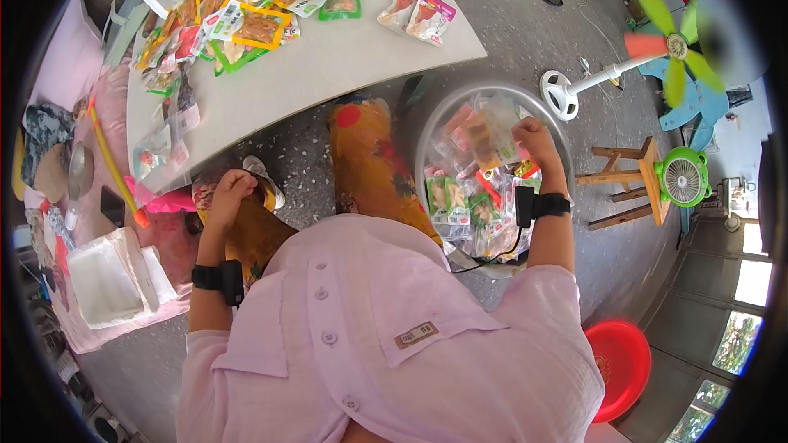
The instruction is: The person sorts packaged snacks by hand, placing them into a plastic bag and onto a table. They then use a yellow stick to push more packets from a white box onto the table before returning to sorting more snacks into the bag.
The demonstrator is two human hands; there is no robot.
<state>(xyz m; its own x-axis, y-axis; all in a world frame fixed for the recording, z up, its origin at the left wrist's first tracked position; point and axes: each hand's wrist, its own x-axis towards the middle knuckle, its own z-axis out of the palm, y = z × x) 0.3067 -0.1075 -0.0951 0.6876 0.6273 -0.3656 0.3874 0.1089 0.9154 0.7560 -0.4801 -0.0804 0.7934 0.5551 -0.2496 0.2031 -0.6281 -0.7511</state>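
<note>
My right hand (pixel 535 141) is closed above the round metal basin (pixel 427 127), its fingers at the edge of a clear food packet (pixel 488 139) with brownish contents. The packet is slightly blurred. Under it, the basin holds many sealed food packets (pixel 460 201), some with green borders. My left hand (pixel 234 191) is closed in a loose fist over my left thigh, near the table's front edge, with nothing visible in it. A heap of colourful food packets (pixel 254 25) lies on the light table (pixel 361 57), and two pink-edged packets (pixel 419 13) lie apart at its right.
A pedestal fan (pixel 607 78) lies to the right of the basin, near a wooden stool (pixel 628 180) with a green fan (pixel 684 176). A red basin (pixel 620 369) is at lower right. On the left, a pink-covered surface holds a white foam box (pixel 107 275) and a phone (pixel 112 206).
</note>
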